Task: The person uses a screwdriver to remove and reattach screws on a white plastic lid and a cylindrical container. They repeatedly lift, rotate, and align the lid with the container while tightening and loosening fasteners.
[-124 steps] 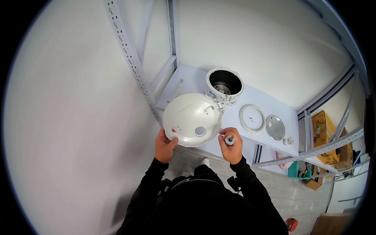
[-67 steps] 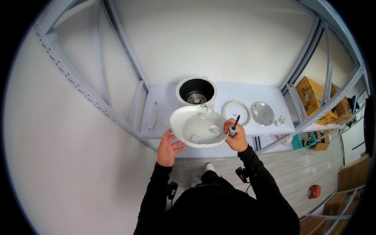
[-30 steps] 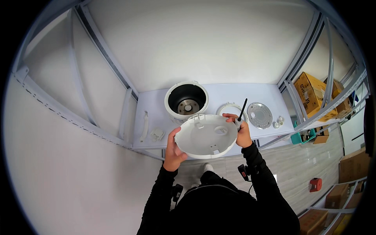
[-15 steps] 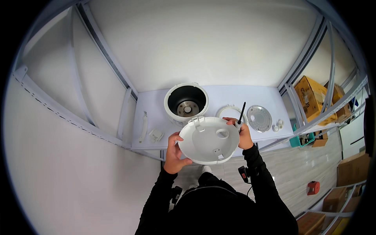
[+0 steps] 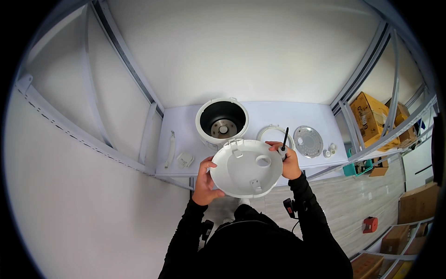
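Between my hands, over the table's front edge, is a white plastic rice cooker lid shell, its hollow side facing me. My left hand grips the shell's left rim, thumb on the near side. My right hand holds its right rim and also a screwdriver, whose dark shaft points up and away. Just beyond the shell stands the white rice cooker body, with a dark interior and a metal heating plate at the bottom. The right hand's palm side is hidden.
On the white table lie a white ring, a round perforated metal plate, small white parts, a white strip and a square white piece. Metal frame posts flank the table. Cardboard boxes stand at the right.
The shell has tipped and shifted slightly left and toward me, still in both hands. The screwdriver has moved a little left and its tip is lower.
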`<state>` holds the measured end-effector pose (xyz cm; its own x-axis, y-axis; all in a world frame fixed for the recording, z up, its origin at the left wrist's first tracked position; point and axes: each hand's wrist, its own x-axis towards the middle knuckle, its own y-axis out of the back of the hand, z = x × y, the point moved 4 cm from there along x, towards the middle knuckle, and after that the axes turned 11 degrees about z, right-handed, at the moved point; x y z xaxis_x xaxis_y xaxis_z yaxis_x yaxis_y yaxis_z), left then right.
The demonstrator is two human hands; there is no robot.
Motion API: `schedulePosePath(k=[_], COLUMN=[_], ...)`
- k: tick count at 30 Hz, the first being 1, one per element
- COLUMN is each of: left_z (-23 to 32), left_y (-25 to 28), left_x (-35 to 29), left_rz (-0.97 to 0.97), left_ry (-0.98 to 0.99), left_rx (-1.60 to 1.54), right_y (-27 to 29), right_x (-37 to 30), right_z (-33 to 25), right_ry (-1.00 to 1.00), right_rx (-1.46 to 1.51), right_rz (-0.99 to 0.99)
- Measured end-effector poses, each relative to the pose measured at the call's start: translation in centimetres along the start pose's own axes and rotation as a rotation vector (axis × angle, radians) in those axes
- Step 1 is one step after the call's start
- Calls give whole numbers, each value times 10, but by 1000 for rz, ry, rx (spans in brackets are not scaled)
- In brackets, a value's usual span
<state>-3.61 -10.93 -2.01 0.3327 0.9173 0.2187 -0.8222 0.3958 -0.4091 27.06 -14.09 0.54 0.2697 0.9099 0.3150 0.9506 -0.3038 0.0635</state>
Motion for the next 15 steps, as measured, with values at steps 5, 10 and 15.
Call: schedulePosePath(k=[5, 10, 15], left_z=[9, 16, 16], left_y=[-5, -6, -2], left_x=[5, 10, 14], left_rz=[26, 42, 100], left_ry=[-8, -20, -30], left_rx=[-14, 43, 53], right_y=[-1, -2, -7], right_x=[5, 7, 14], right_z=[-1, -5, -16], right_ry=[30, 33, 18], right_rx=[19, 39, 4], right_rz=[-10, 9, 43])
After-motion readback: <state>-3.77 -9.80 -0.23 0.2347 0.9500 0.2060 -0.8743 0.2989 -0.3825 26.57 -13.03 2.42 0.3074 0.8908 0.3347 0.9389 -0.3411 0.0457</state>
